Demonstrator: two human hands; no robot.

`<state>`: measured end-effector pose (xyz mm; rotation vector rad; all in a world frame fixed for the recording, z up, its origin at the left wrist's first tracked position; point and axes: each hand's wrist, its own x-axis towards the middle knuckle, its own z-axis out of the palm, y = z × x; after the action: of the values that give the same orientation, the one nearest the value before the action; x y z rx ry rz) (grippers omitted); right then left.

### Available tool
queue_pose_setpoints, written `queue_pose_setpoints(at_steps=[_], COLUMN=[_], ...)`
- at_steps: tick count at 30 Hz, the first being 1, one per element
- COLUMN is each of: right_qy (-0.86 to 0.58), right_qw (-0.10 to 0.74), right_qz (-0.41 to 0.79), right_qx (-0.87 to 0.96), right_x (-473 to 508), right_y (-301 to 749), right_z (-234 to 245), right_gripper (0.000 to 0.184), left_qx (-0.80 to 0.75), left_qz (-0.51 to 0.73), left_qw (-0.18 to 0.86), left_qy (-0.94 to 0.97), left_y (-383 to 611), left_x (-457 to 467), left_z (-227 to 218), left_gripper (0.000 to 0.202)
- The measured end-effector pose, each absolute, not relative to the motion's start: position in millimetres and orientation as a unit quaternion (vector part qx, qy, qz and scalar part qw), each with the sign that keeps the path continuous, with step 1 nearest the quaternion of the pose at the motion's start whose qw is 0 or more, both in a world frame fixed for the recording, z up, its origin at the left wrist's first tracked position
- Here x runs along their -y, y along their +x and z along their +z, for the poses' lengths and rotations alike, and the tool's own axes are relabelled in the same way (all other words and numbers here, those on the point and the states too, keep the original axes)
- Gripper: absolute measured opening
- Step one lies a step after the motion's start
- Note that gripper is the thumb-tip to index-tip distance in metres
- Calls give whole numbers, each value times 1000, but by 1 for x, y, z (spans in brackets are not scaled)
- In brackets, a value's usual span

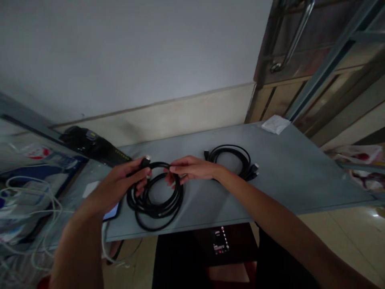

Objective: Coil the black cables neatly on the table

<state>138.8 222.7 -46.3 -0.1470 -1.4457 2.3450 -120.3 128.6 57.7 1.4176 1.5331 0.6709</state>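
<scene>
A black cable (pixel 159 211) hangs in several loose loops between my two hands, over the front left part of the grey table (pixel 276 168). My left hand (pixel 128 178) is closed on it near one end, where a plug (pixel 146 161) with a metal tip sticks up. On the loop's upper right side, my right hand (pixel 188 167) pinches the cable between thumb and fingers. Behind my right forearm, a second coiled black cable (pixel 247 158) lies on the table, its plugs pointing left and right.
At the back left lies a black object with yellow lettering (pixel 99 146). White cords (pixel 45 212) tangle at far left, near a partly hidden phone (pixel 112 212). A white paper (pixel 276 124) rests at the back right corner. A lit screen (pixel 221 241) shows below the table edge.
</scene>
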Motion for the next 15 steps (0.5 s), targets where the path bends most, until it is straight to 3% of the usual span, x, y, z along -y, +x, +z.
queue_pose_setpoints(at_steps=[3,6,10,13,15], right_qy=[-52,-88,-122,-129,-137], right_qw=[144,142,221,307,354], right_qz=[832,833,822,800,786], right_qx=[534,527,511,499,489], right_x=[-222,-225,-232,-240,-245], right_y=[136,131,128,132,136], right_z=[-55,-67,-75,-71,-69], right_gripper=[55,65,70,69,66], left_qx=[-640,-675,-711,-710,-711], left_qz=[264,253,314,336,353], left_qw=[469,369,176,41,12], left_qy=[549,586,604,617,608], left_y=[-135,-139,-133,-131,-133], left_x=[-104,-90,-78,-70,-66], left_z=[36,2,-47,-74,-84], left_gripper=[49,52,69,63,63])
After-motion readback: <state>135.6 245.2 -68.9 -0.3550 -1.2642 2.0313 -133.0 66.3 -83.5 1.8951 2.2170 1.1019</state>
